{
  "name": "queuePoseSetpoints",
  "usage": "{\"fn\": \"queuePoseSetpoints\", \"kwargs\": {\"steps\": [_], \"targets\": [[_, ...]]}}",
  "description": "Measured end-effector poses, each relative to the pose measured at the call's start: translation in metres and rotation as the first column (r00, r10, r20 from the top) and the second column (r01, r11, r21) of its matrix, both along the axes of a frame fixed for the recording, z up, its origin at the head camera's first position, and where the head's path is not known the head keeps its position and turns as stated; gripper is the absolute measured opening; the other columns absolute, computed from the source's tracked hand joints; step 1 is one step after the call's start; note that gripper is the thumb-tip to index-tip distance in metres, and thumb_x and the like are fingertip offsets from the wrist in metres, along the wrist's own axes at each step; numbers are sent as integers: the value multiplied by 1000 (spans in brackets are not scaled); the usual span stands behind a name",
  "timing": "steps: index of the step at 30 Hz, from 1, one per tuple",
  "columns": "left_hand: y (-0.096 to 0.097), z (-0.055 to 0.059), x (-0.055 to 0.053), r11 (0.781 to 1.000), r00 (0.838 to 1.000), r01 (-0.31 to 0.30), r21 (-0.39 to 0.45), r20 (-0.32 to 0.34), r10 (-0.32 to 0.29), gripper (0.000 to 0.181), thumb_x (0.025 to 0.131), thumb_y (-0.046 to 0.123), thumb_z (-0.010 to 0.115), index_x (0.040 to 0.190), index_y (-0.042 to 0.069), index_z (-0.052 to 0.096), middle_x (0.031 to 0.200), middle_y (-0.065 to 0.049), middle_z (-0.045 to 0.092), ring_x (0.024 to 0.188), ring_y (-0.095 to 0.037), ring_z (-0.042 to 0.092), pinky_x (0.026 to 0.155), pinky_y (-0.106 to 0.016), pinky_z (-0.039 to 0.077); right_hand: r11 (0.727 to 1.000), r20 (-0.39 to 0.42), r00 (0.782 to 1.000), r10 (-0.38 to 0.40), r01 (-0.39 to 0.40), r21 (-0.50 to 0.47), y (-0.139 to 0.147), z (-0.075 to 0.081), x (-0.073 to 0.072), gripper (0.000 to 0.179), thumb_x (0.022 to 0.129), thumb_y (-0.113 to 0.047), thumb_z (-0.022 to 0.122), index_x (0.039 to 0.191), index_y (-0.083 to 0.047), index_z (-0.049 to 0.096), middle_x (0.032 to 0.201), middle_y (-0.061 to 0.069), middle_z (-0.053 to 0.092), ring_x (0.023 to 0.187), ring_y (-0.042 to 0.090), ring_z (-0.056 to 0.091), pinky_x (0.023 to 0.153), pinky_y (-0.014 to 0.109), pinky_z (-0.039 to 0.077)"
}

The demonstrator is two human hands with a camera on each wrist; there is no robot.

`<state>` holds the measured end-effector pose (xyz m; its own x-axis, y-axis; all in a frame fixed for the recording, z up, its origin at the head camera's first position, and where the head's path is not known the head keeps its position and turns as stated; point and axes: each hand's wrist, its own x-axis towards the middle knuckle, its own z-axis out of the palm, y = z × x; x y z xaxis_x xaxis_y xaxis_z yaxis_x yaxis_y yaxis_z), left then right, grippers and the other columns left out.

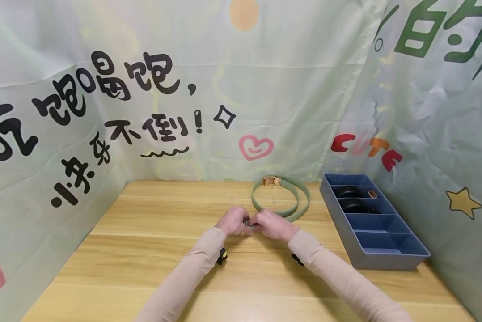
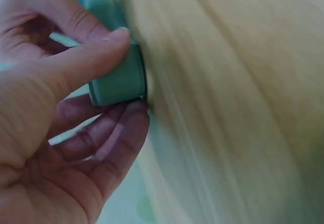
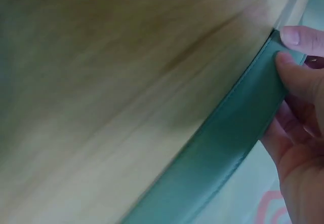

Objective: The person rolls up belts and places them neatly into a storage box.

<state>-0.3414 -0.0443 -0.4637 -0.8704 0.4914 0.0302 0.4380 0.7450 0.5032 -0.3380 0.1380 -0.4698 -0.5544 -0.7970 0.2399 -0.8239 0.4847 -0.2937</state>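
Observation:
A green belt (image 1: pixel 307 197) with a gold buckle (image 1: pixel 271 181) lies in wide loops on the wooden table. Its other end forms a small tight coil between the two hands. My left hand (image 1: pixel 233 220) pinches that coil (image 2: pixel 119 84) between thumb and fingers, close to the table, as the left wrist view shows. From the right side my right hand (image 1: pixel 273 225) pinches the belt too, with thumb and index finger on its face. In the right wrist view the stitched strap (image 3: pixel 212 148) runs on edge away from the right hand's fingers.
A grey-blue divided box (image 1: pixel 390 261) stands at the table's right side. Two of its compartments hold black coiled belts (image 1: pixel 348 192), one showing a gold-coloured piece. Printed cloth (image 1: pixel 289 112) hangs behind the table and on both sides.

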Motion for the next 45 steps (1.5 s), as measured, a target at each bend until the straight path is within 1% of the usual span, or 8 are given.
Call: {"fn": "queuePoseSetpoints", "kwargs": {"steps": [6,10,16,24,32,39,42,45], "targets": [[-4,1,-1,995,995,85,-48,-37,-87,17,72,15,87,86,17,77,69,11,65,61,-5,47,60,-20,39,1000,60,998,-12,10,23,6,-1,-2,23,89,-4,69,110,-13,73,108,2,73,99,13,67,84,26,53],[-5,-1,1,996,996,77,-39,-34,-79,17,73,17,87,86,17,76,70,12,66,62,-5,48,62,-20,41,1000,32,999,-9,8,20,4,-1,1,14,89,-4,69,100,-11,74,97,2,73,87,12,67,75,22,53],[-3,-5,6,1000,997,2,-29,-72,-4,18,74,28,86,71,18,72,59,11,60,54,-4,44,53,-19,36,1000,-5,1000,-4,4,2,-1,-2,2,9,92,-6,67,93,-12,73,88,0,73,74,9,64,67,19,49],[-3,-4,5,994,990,74,-76,-111,-82,13,77,20,84,85,19,74,73,11,65,63,-4,49,60,-19,40,1000,-12,1000,18,-18,24,3,1,1,14,88,-1,69,97,-12,74,89,3,71,80,13,66,71,21,50],[0,-3,4,997,993,2,-73,-118,-10,21,70,28,89,68,17,71,58,10,57,55,-6,44,53,-20,35,1000,-58,998,-6,6,12,-2,-4,3,16,87,3,67,90,-11,73,81,1,71,66,8,56,64,18,46],[-3,0,-2,992,992,93,-87,-75,-100,17,75,19,85,91,17,77,79,11,70,67,-4,52,63,-20,43,998,2,998,56,-56,-18,5,-2,1,21,88,3,67,105,-9,72,100,5,73,92,14,68,78,25,54],[-3,1,-2,992,995,83,-93,-55,-88,18,75,20,86,90,18,76,78,11,68,69,-6,52,65,-21,43,1000,8,1000,27,-27,-10,4,-2,2,19,87,2,68,102,-9,74,99,4,74,88,12,67,76,23,53],[0,1,0,993,994,55,-108,-93,-65,18,73,26,88,79,17,74,68,11,63,64,-7,50,61,-21,42,1000,-5,1000,-14,14,3,0,-3,3,18,86,4,68,93,-11,74,88,-1,73,73,6,59,67,19,48]]}}
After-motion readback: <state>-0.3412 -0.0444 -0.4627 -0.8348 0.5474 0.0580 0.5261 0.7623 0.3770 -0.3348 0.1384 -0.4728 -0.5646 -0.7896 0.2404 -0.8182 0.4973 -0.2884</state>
